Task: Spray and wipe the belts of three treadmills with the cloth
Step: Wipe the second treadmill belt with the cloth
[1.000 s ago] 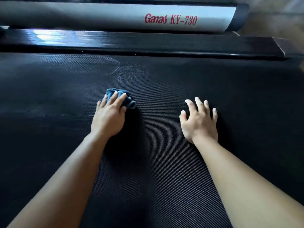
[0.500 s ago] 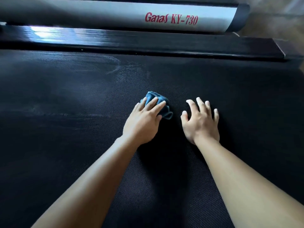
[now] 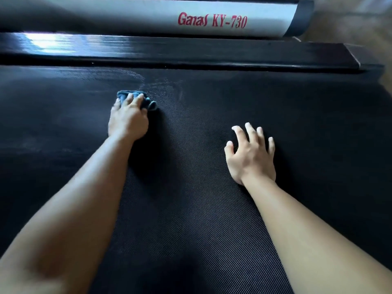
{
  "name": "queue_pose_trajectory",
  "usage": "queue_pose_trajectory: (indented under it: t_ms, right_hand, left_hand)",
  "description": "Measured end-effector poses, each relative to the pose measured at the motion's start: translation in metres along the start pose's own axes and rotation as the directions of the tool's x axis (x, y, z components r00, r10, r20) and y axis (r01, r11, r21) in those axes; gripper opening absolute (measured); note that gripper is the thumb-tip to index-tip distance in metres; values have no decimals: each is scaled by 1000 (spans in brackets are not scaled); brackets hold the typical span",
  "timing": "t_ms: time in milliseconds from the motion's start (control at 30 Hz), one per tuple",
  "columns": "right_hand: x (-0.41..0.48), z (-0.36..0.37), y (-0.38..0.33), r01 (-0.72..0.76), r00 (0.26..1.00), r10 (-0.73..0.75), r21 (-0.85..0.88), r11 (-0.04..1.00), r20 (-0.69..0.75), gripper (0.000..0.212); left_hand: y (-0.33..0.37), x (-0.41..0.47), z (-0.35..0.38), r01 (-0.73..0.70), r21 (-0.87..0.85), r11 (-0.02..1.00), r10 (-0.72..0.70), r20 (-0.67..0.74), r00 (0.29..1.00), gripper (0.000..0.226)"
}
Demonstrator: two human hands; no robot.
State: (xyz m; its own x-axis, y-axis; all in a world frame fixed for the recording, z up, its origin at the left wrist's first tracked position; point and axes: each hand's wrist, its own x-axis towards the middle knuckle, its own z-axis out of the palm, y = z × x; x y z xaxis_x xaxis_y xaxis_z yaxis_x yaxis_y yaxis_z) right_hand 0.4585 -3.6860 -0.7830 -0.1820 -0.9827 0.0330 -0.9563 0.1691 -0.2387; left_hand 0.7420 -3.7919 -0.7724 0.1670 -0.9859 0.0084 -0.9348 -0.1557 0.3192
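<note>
A black textured treadmill belt (image 3: 201,209) fills most of the head view. My left hand (image 3: 127,117) presses a bunched blue cloth (image 3: 148,101) flat on the belt, left of centre and toward the far side. Most of the cloth is hidden under my fingers. My right hand (image 3: 251,153) rests palm down on the belt with its fingers spread and holds nothing. A pale damp smear (image 3: 161,88) shows on the belt just beyond the cloth. No spray bottle is in view.
A glossy black side rail (image 3: 191,52) runs along the belt's far edge. Behind it lies a silver frame bar (image 3: 148,15) with red lettering "Ganas KY-730". Brown floor (image 3: 350,24) shows at the top right, past the rail's end.
My left hand slid the cloth right toward my right hand, then back left and farther away to near the smear. My right hand stayed planted on the belt.
</note>
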Motion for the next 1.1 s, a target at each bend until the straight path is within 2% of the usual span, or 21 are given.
queue_pose_trajectory:
  t_ms: [133, 267, 333, 467, 600, 700, 833, 967, 1033, 1100]
  right_hand:
    - [-1, 0, 1, 3, 1000, -3, 5, 1000, 0, 50]
    - [1, -1, 2, -5, 1000, 5, 9, 1000, 13, 51]
    - [1, -1, 2, -9, 1000, 8, 11, 1000, 16, 51]
    - [0, 0, 1, 1, 1000, -1, 5, 1000, -2, 50]
    - [0, 0, 2, -3, 1000, 3, -1, 1000, -3, 50]
    - [0, 1, 1, 2, 1000, -2, 1, 1000, -12, 50]
    - [0, 2, 1, 2, 1000, -2, 3, 1000, -4, 49]
    - [0, 2, 2, -2, 1000, 2, -9, 1000, -11, 49]
    - [1, 2, 1, -3, 1000, 3, -9, 1000, -11, 49]
    - [1, 2, 0, 3, 1000, -3, -6, 1000, -5, 50]
  left_hand:
    - [61, 8, 20, -153, 20, 988, 152, 46, 987, 53]
    - [111, -45, 37, -429, -12, 903, 428, 92, 899, 51]
    - [110, -77, 37, -472, -38, 881, 473, 113, 874, 52]
    - [56, -100, 24, -405, -23, 914, 405, 103, 909, 52]
    - [-18, -75, 2, -201, -3, 980, 201, 27, 979, 51]
    - [-47, -36, -8, -99, 19, 995, 99, 0, 995, 51]
    - [-41, 29, -4, -46, 28, 999, 47, -24, 999, 50]
    - [3, 68, 6, -59, 33, 998, 60, -29, 998, 50]
    - [38, 68, 15, -108, 33, 994, 109, -23, 994, 49]
    - [72, 56, 23, -237, 31, 971, 237, 1, 972, 49]
